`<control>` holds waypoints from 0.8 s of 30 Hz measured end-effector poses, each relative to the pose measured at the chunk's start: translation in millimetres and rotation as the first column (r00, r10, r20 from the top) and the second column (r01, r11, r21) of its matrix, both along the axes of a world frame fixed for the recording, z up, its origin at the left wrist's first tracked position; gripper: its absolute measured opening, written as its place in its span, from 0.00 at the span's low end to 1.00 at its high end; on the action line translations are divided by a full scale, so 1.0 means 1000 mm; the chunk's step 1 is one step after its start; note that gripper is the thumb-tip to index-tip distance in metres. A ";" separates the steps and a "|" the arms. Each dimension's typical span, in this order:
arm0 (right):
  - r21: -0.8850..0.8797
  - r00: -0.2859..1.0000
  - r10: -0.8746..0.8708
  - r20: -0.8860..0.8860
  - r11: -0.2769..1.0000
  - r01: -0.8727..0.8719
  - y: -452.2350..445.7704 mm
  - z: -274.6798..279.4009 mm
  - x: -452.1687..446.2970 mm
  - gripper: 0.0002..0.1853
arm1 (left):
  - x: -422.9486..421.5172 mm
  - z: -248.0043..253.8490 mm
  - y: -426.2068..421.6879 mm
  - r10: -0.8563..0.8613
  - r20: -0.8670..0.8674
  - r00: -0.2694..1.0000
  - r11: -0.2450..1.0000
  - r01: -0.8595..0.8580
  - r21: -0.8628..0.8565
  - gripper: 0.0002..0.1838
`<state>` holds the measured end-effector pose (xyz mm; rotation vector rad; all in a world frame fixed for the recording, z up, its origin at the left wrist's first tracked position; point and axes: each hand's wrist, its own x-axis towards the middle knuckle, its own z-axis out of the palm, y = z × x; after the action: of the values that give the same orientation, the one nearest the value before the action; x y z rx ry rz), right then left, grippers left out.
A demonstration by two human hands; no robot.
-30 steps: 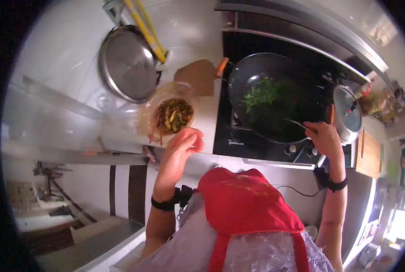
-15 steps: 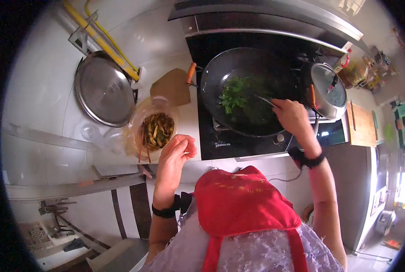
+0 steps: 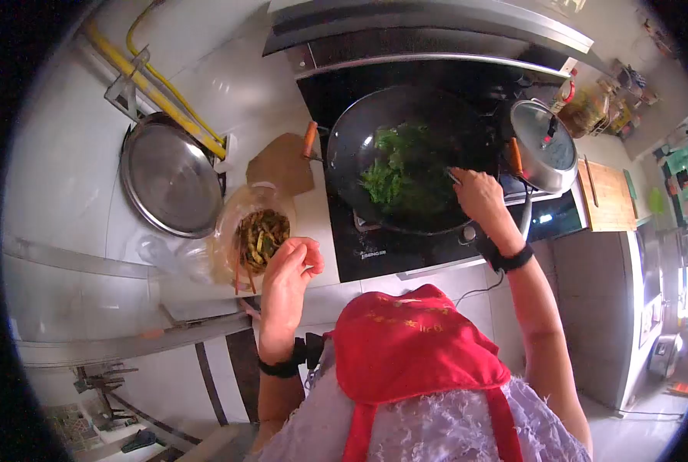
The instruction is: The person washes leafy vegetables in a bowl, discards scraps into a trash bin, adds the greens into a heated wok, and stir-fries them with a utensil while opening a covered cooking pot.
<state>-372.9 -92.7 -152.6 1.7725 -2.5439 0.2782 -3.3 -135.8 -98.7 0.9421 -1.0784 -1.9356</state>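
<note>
My right hand is closed around the handle of a metal cooking utensil over the right side of a large dark wok. The utensil's working end cannot be made out. Leafy greens lie in the wok, mostly left of the middle. My left hand hovers by the counter's front edge with fingers loosely bent and nothing visible in it. Just beyond it stands a bowl of browned food pieces, its near right side partly hidden by that hand. Reddish chopsticks rest at the bowl's left side.
The wok has an orange-brown side handle. A lidded steel pot sits on the right of the black stove. Further right lies a wooden cutting board. A large round metal lid leans left, below a yellow pipe.
The greens have been shifted and spread further up and across the wok. My right hand and the utensil have moved slightly within the wok. The whole view has shifted a little.
</note>
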 end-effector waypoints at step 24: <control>0.157 0.981 0.148 0.123 0.974 -0.166 0.019 0.078 -0.008 0.14 | 0.000 0.000 0.005 0.043 -0.037 0.998 0.999 -0.042 0.015 0.11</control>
<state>-381.3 -73.8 -74.5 2.0797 -2.5723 0.1765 -3.2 -130.9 -99.2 0.9258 -1.0171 -1.9210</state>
